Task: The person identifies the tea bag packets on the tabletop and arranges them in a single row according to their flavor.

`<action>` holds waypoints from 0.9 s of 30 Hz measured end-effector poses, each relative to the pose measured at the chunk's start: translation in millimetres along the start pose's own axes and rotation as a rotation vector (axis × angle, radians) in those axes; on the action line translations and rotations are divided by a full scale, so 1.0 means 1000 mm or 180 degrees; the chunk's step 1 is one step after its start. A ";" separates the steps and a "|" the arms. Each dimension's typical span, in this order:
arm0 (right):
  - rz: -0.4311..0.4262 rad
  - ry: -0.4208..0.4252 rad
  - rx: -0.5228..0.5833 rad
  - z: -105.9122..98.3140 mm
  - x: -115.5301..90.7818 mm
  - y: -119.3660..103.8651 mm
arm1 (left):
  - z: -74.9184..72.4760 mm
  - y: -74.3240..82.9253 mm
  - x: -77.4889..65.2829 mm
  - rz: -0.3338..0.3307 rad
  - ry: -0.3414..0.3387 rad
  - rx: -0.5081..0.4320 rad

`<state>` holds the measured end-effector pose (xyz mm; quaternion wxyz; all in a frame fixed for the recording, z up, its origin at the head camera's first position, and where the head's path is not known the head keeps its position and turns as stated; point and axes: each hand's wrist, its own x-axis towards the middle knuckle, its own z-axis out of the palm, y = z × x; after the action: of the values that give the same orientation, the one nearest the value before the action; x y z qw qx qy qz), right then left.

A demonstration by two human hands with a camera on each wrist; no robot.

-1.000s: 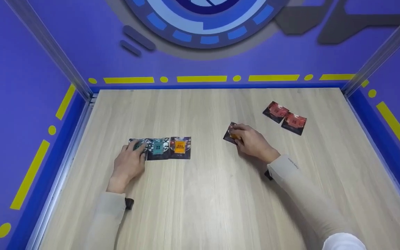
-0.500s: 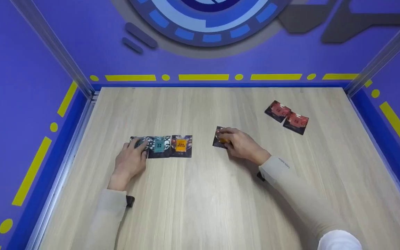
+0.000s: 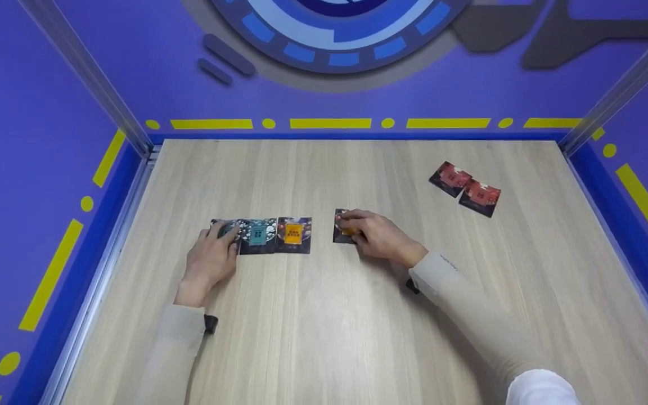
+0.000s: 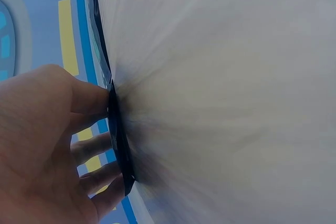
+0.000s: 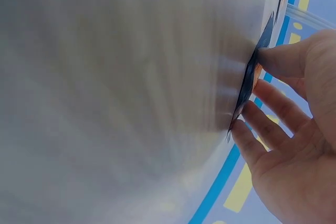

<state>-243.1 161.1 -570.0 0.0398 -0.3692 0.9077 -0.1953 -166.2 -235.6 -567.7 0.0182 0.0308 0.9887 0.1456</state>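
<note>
Flat square packets lie on the wooden table. In the head view my left hand [image 3: 210,260] rests its fingertips on a teal packet [image 3: 216,224], covering most of it. Beside that lie another teal packet [image 3: 257,236] and an orange-labelled packet [image 3: 294,235], edge to edge in a row. To the right of the row, my right hand [image 3: 381,236] presses its spread fingertips on a second orange-labelled packet [image 3: 337,236], partly hidden. In the right wrist view the thumb and fingers touch the face of this dark packet [image 5: 244,90]. The left wrist view shows fingers against the packet [image 4: 120,145].
Two red packets [image 3: 450,179] lie tilted, one by the other, at the back right of the table [image 3: 324,326]. Blue-purple walls [image 3: 335,104] with yellow marks stand behind and at both sides.
My right hand has slid the second orange-labelled packet left toward the row, and the packet has turned straighter. The left hand has stayed on the teal packet.
</note>
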 end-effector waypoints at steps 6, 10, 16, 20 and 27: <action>0.0033 -0.0054 0.0028 0.003 0.006 -0.009 | 0.000 0.001 0.003 -0.0031 -0.0014 0.0082; -0.0018 -0.0072 0.0008 0.005 0.008 -0.012 | 0.001 0.001 0.003 -0.0059 -0.0041 0.0061; -0.0091 -0.0115 0.0054 0.008 0.011 -0.019 | 0.001 0.000 0.002 -0.0068 -0.0057 0.0047; -0.0094 -0.0134 0.0087 0.010 0.013 -0.024 | 0.000 0.000 0.001 -0.0056 -0.0025 0.0025; -0.0078 -0.0197 0.0056 0.013 0.017 -0.032 | 0.000 0.000 0.001 -0.0037 -0.0036 0.0028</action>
<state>-231.6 124.7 -568.0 0.0686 -0.3858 0.8997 -0.1923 -166.8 -235.2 -567.4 0.0244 0.0259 0.9894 0.1409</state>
